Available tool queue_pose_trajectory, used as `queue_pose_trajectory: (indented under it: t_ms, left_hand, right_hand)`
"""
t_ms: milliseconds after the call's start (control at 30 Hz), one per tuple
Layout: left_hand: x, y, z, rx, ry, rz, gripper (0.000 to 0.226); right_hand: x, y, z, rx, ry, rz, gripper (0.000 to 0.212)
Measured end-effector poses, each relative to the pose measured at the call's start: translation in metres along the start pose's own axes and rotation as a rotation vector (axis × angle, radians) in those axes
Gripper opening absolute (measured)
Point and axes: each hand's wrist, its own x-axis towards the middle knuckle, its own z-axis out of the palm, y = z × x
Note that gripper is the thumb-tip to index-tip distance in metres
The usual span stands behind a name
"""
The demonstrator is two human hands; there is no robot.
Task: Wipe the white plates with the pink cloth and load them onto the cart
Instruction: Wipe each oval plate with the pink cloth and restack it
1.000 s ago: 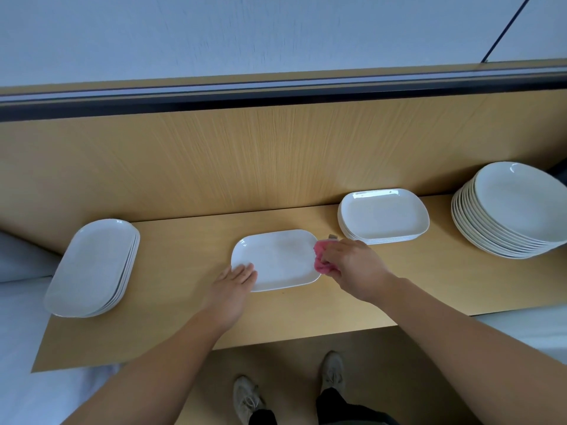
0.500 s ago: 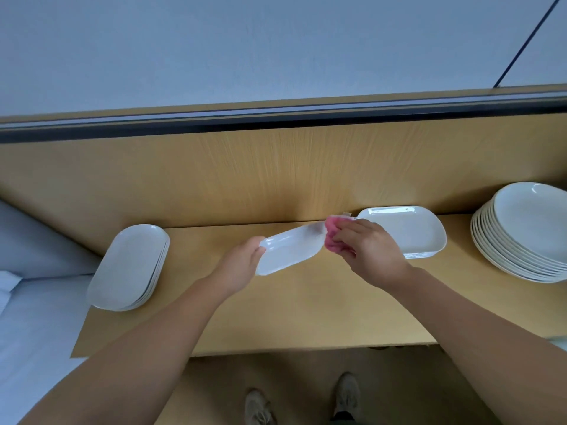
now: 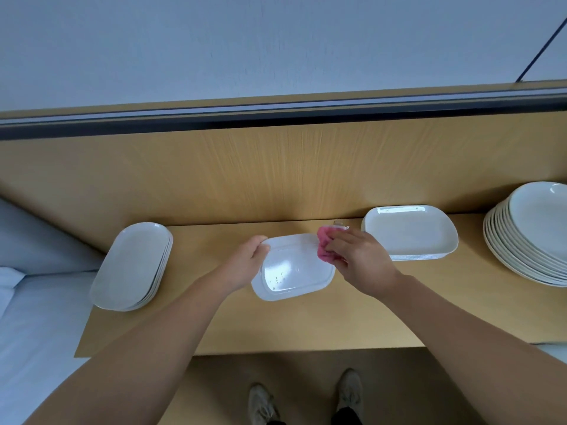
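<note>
White and glossy, a rectangular plate (image 3: 294, 271) with rounded corners sits between the person's two hands over the middle of the pale wooden worktop (image 3: 306, 326), tilted so that its broad face is turned up toward the camera. That face shows an inner rounded outline and a few small dark specks near its lower left; whether it is the top or the underside cannot be told, nor whether its near edge touches the wood. The left hand (image 3: 245, 265) grips the plate's far left corner, its fingers (image 3: 259, 240) curled over the rim. The right hand (image 3: 359, 262) has its fingers bunched tightly round the pink cloth (image 3: 323, 245), holding the crumpled wad against the plate's far right corner. Just beside that hand, further right, lies a low stack of rectangular plates (image 3: 409, 233) of the same shape against the upright wooden back panel (image 3: 276, 173). At the right edge of the view stands a taller stack of round plates (image 3: 534, 234), leaning slightly. Well apart at the left end of the worktop rests a stack of oval plates (image 3: 132, 266), partly overhanging the corner. Left of the worktop lies a pale bluish-white surface (image 3: 36, 317). Below the worktop's front edge, the person's two light shoes (image 3: 260, 403) stand on a brown floor (image 3: 294, 372).
</note>
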Motion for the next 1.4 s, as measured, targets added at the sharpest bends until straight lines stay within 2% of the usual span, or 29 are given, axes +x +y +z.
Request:
queue_pose_trajectory:
  t_ms: [133,233,367,467,567,667,767,867,933,1000,1133,1400]
  left_hand:
    - [0.002,0.004,-0.003,0.033,-0.118,-0.048,0.023]
    - [0.004,0.002,-0.003,0.013,-0.101,-0.044,0.016]
    - [0.007,0.000,-0.003,0.052,-0.072,-0.049,0.009]
    - [0.009,-0.001,-0.002,0.069,-0.047,-0.036,0.013]
    - [0.009,0.001,-0.001,0.060,-0.031,-0.022,0.019]
    - [0.008,0.002,0.002,0.062,-0.019,-0.018,0.016]
    - [0.008,-0.002,0.006,0.074,0.005,-0.036,0.010]
    - [0.010,-0.005,0.009,0.115,0.011,-0.094,0.018]
    - [0.010,-0.007,0.010,0.124,0.017,-0.128,0.020]
    - [0.010,-0.007,0.011,0.123,0.029,-0.140,0.021]
    - [0.014,-0.005,0.011,0.101,0.033,-0.159,0.022]
    - [0.011,-0.010,0.012,0.083,0.033,-0.174,0.020]
  right_hand:
    - [0.003,0.002,0.017,0.011,-0.059,0.035,0.015]
    - [0.014,-0.001,0.032,0.031,-0.147,0.027,0.014]
    - [0.040,-0.019,0.057,0.136,-0.246,-0.019,0.038]
    - [0.048,-0.028,0.077,0.121,-0.315,-0.046,0.048]
    - [0.047,-0.027,0.090,0.080,-0.354,-0.060,0.051]
    - [0.046,-0.026,0.093,0.078,-0.442,-0.044,0.051]
    - [0.043,-0.020,0.091,0.086,-0.424,-0.090,0.053]
    - [0.037,-0.009,0.085,0.066,-0.439,-0.089,0.059]
    - [0.032,0.004,0.078,0.037,-0.471,-0.021,0.059]
    - [0.027,0.022,0.072,0.015,-0.431,0.024,0.055]
    - [0.018,0.039,0.065,0.160,-0.381,0.214,0.039]
    - [-0.007,0.026,0.058,0.179,-0.254,0.379,0.031]
